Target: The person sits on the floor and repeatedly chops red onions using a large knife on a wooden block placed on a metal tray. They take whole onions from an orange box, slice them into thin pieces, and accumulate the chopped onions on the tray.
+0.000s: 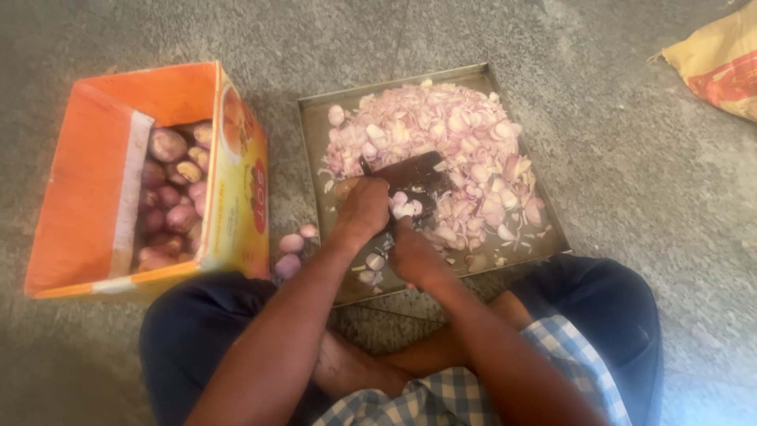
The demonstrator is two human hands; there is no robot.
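Head view: left hand [364,207] clenched on knife [410,175] handle, blade over tray [312,134]. Right hand [412,251] pins onion piece [404,210] beside blade, steadying it. Sliced onions [441,134] heaped at far side, clear of cutting. Box [87,181] w/ whole onions [169,197] at left, within reach.

We sit on a grey concrete floor [615,158]. On it rest our metal tray [311,142], an orange cardboard box [87,181], loose peeled onions [290,243] and a sack [717,59].

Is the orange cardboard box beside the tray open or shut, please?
Open: the orange cardboard box has its top flaps folded back, and unpeeled onions show inside it.
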